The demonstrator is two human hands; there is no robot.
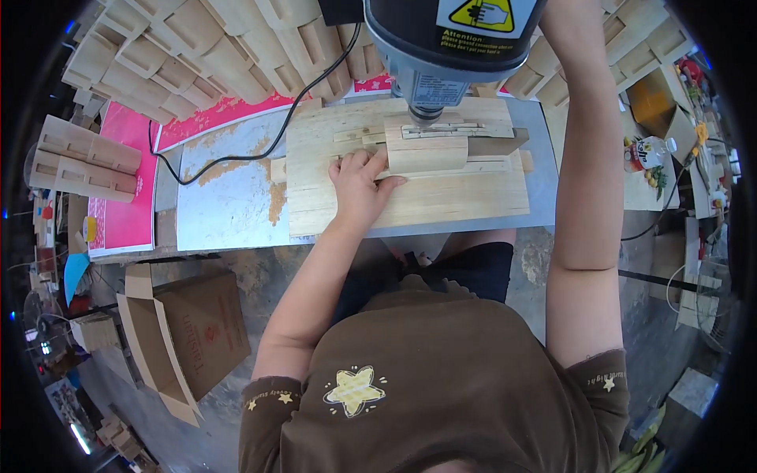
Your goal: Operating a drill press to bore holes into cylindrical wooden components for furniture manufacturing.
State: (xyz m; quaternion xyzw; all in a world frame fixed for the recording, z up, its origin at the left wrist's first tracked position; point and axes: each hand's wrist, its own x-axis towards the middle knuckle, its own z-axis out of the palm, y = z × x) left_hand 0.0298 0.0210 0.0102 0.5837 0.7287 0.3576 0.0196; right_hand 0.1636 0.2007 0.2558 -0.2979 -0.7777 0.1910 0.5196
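Stacked wooden pieces (197,59) line the rear as a drill head (449,51), cut off above, overhangs a pale board (331,209). The right arm (587,173) leaves frame, its hand unseen, grip impossible to tell. On the board, a curved wooden block (427,155) touches the left hand (361,180), thumb and fingers spread.

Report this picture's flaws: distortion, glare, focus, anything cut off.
Head view: straight edges bend toward a black rim, where detail looks soft; head view: the bright strip at lower left is blown out; head view: the left hand and wooden block look fairly sharp; head view: the machine head is cropped by the top edge.
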